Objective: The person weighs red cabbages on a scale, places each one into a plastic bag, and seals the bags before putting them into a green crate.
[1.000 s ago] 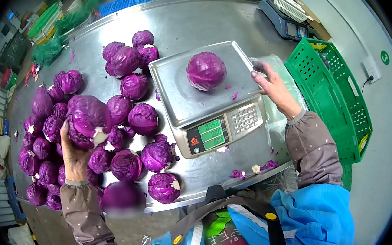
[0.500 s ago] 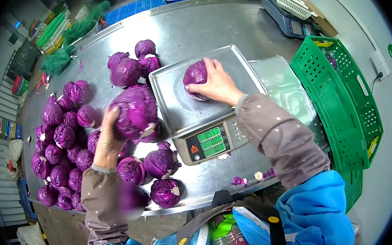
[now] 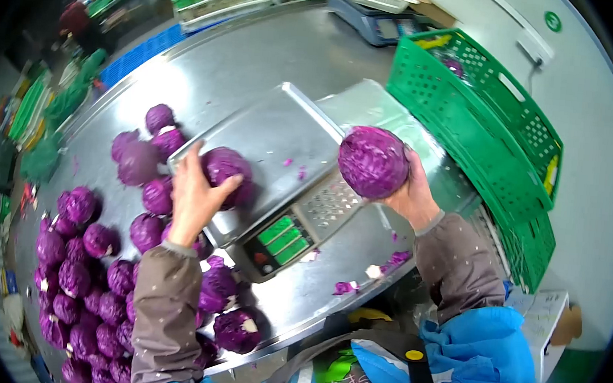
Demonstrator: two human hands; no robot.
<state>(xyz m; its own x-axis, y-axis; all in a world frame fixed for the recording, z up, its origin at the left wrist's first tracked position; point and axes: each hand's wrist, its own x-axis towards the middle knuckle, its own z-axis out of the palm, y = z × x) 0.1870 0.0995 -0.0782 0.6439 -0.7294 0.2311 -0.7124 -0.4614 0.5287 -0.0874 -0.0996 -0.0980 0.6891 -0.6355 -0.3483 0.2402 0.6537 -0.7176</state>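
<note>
on the steel table [image 3: 251,37], cabbages [image 3: 74,278] crowd left of the scale [image 3: 331,204], and the left hand [image 3: 196,198] has its fingers apart around the tray cabbage [image 3: 226,171]. the right hand [image 3: 414,194] has its fingers clamped on the raised cabbage [image 3: 372,162]. green crates [image 3: 465,129] stand by the pale wall [image 3: 586,121], near purple scraps [image 3: 397,259] along the table's edge.

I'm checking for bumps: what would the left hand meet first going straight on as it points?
The left hand would likely meet the purple cabbage between its thumb and fingers, by the scale tray; depth and contact are unclear.
</note>
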